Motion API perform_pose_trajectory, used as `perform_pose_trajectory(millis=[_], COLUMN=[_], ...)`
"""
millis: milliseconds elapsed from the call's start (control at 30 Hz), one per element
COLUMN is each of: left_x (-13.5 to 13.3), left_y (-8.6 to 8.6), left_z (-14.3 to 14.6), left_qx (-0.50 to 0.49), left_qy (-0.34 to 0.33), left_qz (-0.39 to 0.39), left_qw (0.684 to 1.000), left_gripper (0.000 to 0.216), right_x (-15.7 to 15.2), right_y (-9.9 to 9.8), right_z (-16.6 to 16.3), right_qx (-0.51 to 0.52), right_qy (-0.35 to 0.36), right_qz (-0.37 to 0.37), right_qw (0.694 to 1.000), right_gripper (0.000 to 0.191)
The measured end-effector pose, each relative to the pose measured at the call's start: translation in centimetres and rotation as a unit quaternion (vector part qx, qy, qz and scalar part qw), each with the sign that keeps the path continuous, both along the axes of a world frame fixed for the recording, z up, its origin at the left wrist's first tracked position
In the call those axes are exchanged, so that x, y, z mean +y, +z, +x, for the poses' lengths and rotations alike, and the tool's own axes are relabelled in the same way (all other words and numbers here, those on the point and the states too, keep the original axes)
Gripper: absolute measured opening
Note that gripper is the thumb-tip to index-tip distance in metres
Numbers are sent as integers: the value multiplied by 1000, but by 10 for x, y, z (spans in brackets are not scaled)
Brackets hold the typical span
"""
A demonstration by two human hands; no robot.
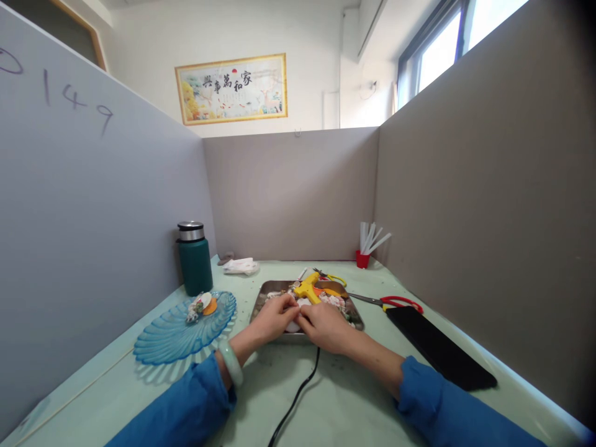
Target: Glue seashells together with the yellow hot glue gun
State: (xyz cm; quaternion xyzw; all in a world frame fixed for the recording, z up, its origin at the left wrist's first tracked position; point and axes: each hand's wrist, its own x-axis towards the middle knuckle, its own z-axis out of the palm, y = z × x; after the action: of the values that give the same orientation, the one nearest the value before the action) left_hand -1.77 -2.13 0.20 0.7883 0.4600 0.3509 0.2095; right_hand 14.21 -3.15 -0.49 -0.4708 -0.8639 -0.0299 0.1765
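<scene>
My left hand [274, 318] and my right hand [326, 326] meet over the near edge of a metal tray [267, 290]. Their fingers are curled together around a small pale piece [294, 325] that I cannot make out. Just behind my fingers a yellow glue gun [307, 288] lies in the tray among shells and small bits. Its black cord [298, 391] runs toward me between my forearms. I wear blue sleeves, and a pale green bangle [231, 363] circles my left wrist.
A blue glass fan-shaped plate [181, 329] with a few shells lies at the left, a green flask [194, 257] behind it. Red-handled scissors [395, 302] and a flat black object [437, 347] lie at the right. A red cup of white sticks [363, 256] stands at the back. Partition walls enclose the desk.
</scene>
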Motion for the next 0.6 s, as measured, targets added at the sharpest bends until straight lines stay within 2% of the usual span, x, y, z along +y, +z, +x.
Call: perform_pose_trajectory(millis=[433, 600], left_x=[7, 8], left_y=[-6, -8], left_z=[-1, -1], left_qx=[-70, -86], left_qy=[3, 2], left_qz=[-40, -65], left_qw=[997, 994], left_gripper=[23, 22], right_x=[-1, -2], right_y=[2, 2], right_z=[0, 0], right_qx=[13, 8], right_qy=[-8, -14], right_qz=[13, 9], right_qw=[1000, 1000], right_gripper=[50, 48])
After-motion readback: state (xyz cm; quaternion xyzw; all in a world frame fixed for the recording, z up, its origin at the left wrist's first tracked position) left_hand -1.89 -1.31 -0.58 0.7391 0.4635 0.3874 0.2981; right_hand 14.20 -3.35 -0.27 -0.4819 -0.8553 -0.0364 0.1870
